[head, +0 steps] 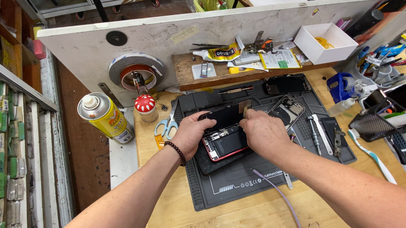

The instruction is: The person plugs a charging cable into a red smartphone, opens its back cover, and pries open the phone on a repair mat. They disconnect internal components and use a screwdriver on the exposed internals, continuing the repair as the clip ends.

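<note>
1. opened red phone [224, 143]: lies on the dark repair mat [247, 183] near the middle of the wooden desk [172, 213]; back shell flat, inner boards and battery showing.
2. screen panel [225, 115]: black, lifted and tilted up off the far edge of the red phone, apparently hinged open above it.
3. left hand [191, 134]: bead bracelet at the wrist; fingers closed on the left edge of the screen panel, propping it up.
4. right hand [262, 132]: fingers pinched together at the top right corner of the red phone, beside the raised panel; whether they hold a small tool or part cannot be told.
5. step in hand, by judgement: work inside the open phone near the join between panel and body, with the panel held clear.
6. next move, by judgement: calls for a steady left hand so the panel does not swing further, and fine fingertip work from the right hand at the corner.
7. second phone frame [287, 110]: silver, stripped, on the mat just right of the hands.
8. scissors [167, 127]: blue-handled, left of the mat.
9. spray can [106, 117]: yellow, at the left desk edge.
10. lilac cable [282, 197]: trails across the mat toward the near desk edge.
11. white box [325, 44]: on the rear shelf, open.
</note>
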A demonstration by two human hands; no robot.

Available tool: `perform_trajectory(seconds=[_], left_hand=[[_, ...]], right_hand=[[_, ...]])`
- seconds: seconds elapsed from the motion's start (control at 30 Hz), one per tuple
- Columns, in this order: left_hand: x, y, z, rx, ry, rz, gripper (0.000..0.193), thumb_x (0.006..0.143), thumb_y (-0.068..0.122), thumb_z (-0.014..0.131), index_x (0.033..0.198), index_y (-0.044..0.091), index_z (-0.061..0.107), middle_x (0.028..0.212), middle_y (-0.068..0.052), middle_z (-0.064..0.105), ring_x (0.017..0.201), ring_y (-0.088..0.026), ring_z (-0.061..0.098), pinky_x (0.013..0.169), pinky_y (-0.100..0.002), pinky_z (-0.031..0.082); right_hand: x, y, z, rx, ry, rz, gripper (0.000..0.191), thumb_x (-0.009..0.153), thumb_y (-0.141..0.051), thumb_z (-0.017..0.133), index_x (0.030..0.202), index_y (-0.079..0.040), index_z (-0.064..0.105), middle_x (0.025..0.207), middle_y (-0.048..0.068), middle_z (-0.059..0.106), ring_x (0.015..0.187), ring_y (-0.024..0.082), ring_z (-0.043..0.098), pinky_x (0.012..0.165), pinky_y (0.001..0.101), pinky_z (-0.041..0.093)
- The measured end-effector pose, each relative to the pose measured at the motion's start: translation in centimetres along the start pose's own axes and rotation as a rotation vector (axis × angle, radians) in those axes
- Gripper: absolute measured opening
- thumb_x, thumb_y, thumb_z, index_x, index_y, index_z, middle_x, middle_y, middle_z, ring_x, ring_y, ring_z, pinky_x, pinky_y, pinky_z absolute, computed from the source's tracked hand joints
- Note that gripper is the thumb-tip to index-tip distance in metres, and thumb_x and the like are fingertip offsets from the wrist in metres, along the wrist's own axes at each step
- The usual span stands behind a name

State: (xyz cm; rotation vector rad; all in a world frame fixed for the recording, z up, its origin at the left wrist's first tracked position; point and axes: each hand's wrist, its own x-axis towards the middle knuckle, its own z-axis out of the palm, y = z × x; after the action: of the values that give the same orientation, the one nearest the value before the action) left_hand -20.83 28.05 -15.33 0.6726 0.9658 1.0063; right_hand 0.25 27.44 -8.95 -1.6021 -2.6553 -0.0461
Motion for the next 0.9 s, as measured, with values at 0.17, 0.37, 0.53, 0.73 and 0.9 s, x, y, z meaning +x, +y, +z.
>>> perform_trajectory(seconds=[0.17,0.37,0.53,0.73,0.9], left_hand=[[-0.3,0.2,0.1,-0.010,0.021,-0.011,0.024,0.089,0.005,0.067,0.112,0.003,0.073,0.098,-0.005,0.074,0.088,-0.013,0.069,0.082,-0.028,0.059],[-0.2,0.0,0.0,-0.053,0.001,-0.013,0.024,0.088,0.005,0.067,0.111,0.001,0.073,0.097,-0.006,0.074,0.087,-0.014,0.069,0.080,-0.029,0.059],[0.1,-0.1,-0.2,-0.028,0.013,-0.013,0.023,0.089,0.005,0.068,0.111,0.002,0.073,0.097,-0.005,0.074,0.086,-0.014,0.069,0.080,-0.029,0.058],[0.4,-0.4,-0.1,-0.020,0.000,0.004,0.023,0.088,0.005,0.068,0.111,0.003,0.073,0.098,-0.004,0.074,0.086,-0.012,0.069,0.081,-0.028,0.058],[0.2,-0.3,0.1,0.000,-0.001,0.011,0.023,0.088,0.005,0.068,0.111,0.003,0.073,0.096,-0.004,0.074,0.085,-0.013,0.068,0.079,-0.029,0.057]], right_hand=[[0.2,1.5,0.0,0.244,0.033,0.188,0.020,0.087,-0.018,0.066,0.100,-0.017,0.081,0.099,0.006,0.070,0.100,0.030,0.068,0.086,0.0448,0.055],[-0.5,1.6,-0.2,0.262,0.052,0.215,0.021,0.089,-0.019,0.065,0.103,-0.018,0.080,0.100,0.005,0.068,0.094,0.030,0.069,0.084,0.0444,0.055],[-0.5,0.8,-0.3,0.149,0.056,0.098,0.020,0.087,-0.016,0.064,0.099,-0.019,0.081,0.097,0.004,0.067,0.100,0.025,0.068,0.083,0.0419,0.057],[-0.4,-0.3,-0.4,-0.006,0.037,-0.016,0.015,0.086,-0.012,0.064,0.086,-0.010,0.079,0.099,0.008,0.066,0.101,0.027,0.064,0.083,0.0423,0.056],[0.0,-0.5,-0.4,-0.052,0.041,-0.088,0.011,0.079,-0.008,0.065,0.081,-0.008,0.076,0.098,0.009,0.066,0.098,0.028,0.063,0.082,0.0413,0.056]])
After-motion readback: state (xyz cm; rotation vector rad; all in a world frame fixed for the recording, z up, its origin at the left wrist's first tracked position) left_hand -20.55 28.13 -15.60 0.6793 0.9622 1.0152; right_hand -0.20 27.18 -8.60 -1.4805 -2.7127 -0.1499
